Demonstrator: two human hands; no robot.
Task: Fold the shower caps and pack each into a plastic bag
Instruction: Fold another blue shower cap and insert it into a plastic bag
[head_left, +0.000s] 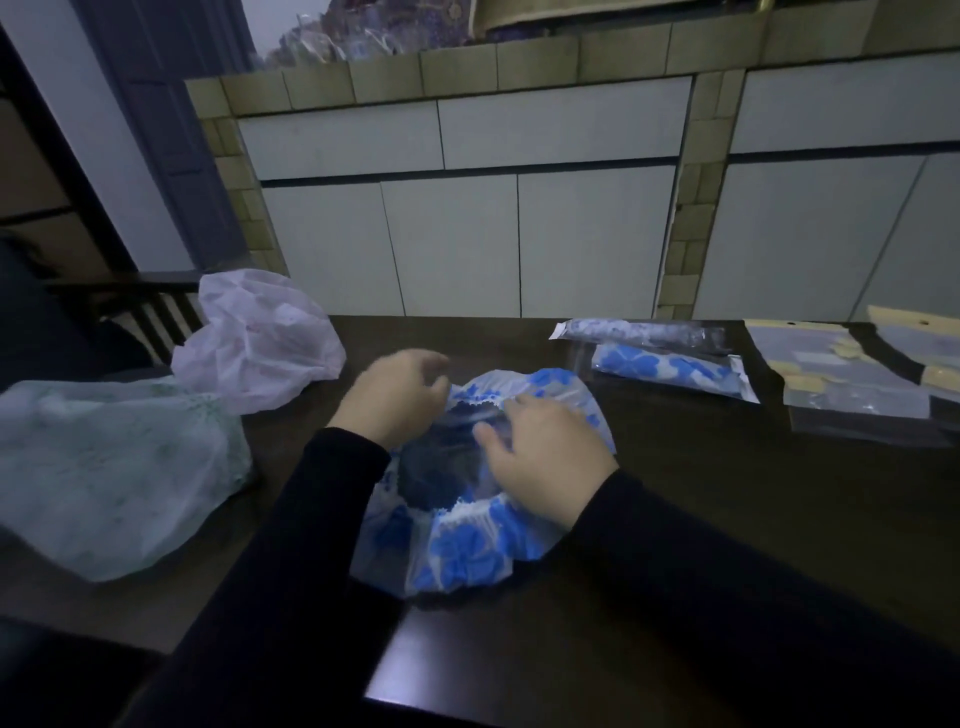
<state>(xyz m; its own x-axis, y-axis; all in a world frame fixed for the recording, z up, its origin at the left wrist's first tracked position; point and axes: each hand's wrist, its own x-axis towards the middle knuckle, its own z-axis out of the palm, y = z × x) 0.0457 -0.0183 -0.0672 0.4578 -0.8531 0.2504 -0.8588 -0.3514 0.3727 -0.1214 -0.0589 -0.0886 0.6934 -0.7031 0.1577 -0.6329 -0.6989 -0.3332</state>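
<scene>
A clear shower cap with blue flowers (467, 545) lies opening-up on the dark table (727, 519) in front of me. My left hand (395, 395) pinches its far frilled rim, the image blurred there. My right hand (545, 462) lies on the cap's right side, fingers curled over the rim. Two packed caps in plastic bags (670, 369) lie at the far right of the cap. A stack of flat empty plastic bags (852, 384) sits further right.
A pink-white shower cap (254, 343) and a pale green one (114, 467) lie loose on the left of the table. A dark chair (150, 306) stands behind them. White cabinet doors (467, 234) face me beyond the table's far edge.
</scene>
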